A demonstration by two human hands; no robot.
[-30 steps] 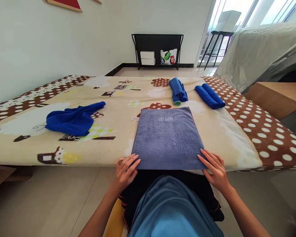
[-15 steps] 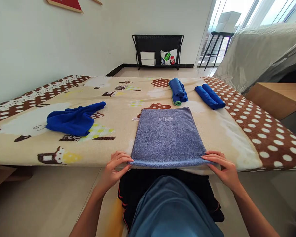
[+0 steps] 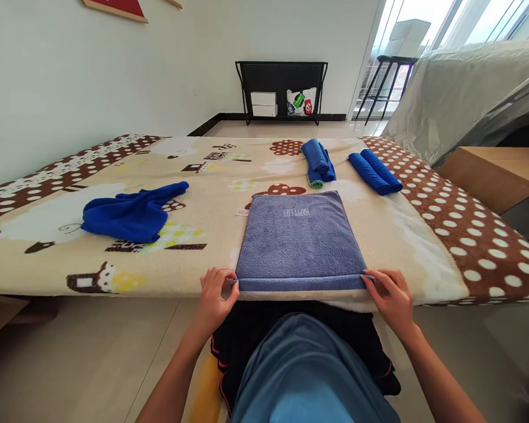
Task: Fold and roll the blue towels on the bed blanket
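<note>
A grey-blue towel (image 3: 302,241) with "HAPPY LIFE" lettering lies flat before me at the bed's near edge. Its near edge is folded over in a narrow strip. My left hand (image 3: 218,291) pinches the left end of that fold, and my right hand (image 3: 390,296) pinches the right end. Beyond the towel lie rolled blue towels (image 3: 317,161), one with a green edge. Two more blue rolls (image 3: 374,171) rest side by side to their right. A crumpled dark blue cloth (image 3: 126,211) sits off to the left.
The bed is covered by a cream blanket (image 3: 220,235) with sheep patterns and a brown dotted border. A black rack (image 3: 283,76) stands by the far wall. At right are a wooden cabinet (image 3: 498,170), a plastic-covered bulky object (image 3: 471,88) and a black stool (image 3: 388,82).
Both hands have moved slightly inward and rolled the towel's near edge over, away from me, into a flat strip. The other towels have stayed put.
</note>
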